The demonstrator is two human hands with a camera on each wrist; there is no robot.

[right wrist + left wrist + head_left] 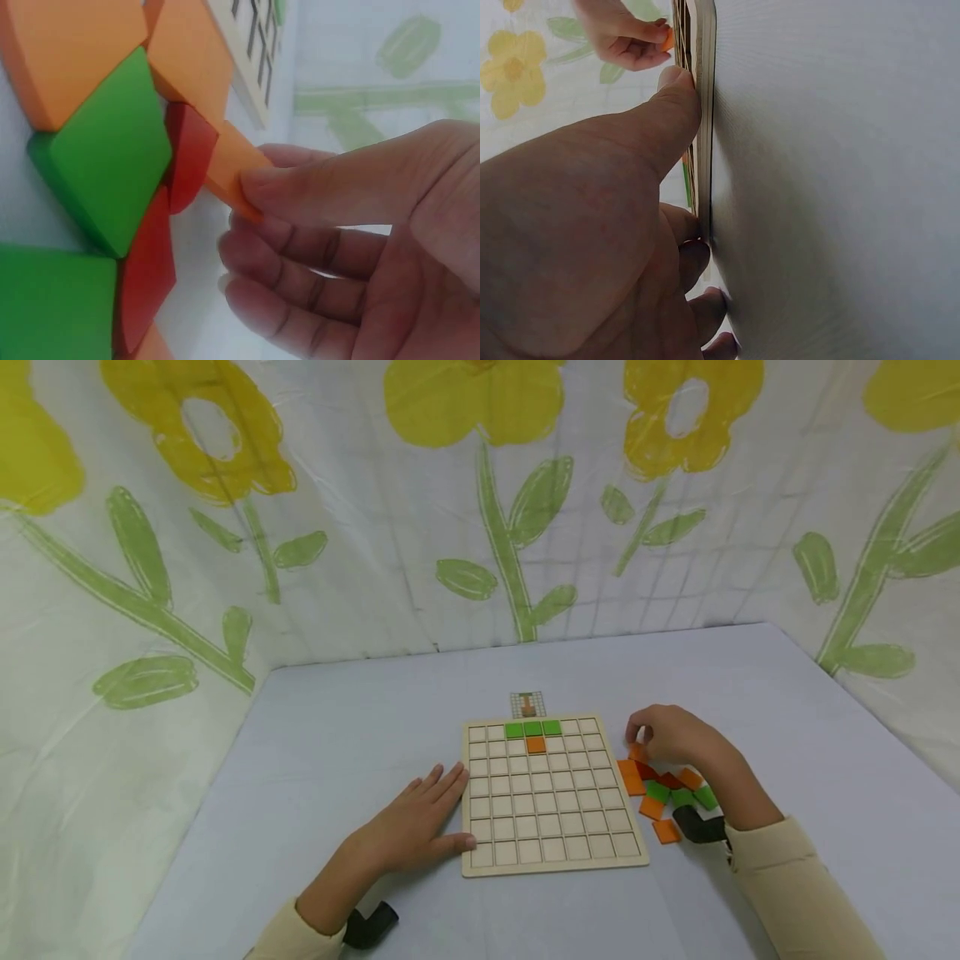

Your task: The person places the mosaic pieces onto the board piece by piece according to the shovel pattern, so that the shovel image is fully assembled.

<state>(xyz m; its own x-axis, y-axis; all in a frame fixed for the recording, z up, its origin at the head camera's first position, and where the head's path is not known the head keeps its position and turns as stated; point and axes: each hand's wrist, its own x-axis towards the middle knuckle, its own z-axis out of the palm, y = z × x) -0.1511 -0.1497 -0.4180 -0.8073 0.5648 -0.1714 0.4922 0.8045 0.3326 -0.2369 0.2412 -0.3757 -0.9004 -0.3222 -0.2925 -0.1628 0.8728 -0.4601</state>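
Note:
A wooden grid board [555, 866] lies flat on the table. Three green tiles [532, 729] sit in its top row, with one orange tile [536, 744] under the middle one. Along the board's left edge rests my left hand [416, 827], fingers extended, its thumb touching the rim. My right hand [678, 735] is beyond the board's right side and pinches an orange square tile [234, 169] between thumb and fingers. That tile is at the far end of a loose pile, close to a red tile [191, 154] and a green tile [105, 157].
Loose orange, green and red tiles, such as this orange tile [666, 832], lie scattered right of the board. A small pattern card [528, 704] lies just behind the board. The white table [360, 718] meets a flower-printed curtain [360, 568] at the back.

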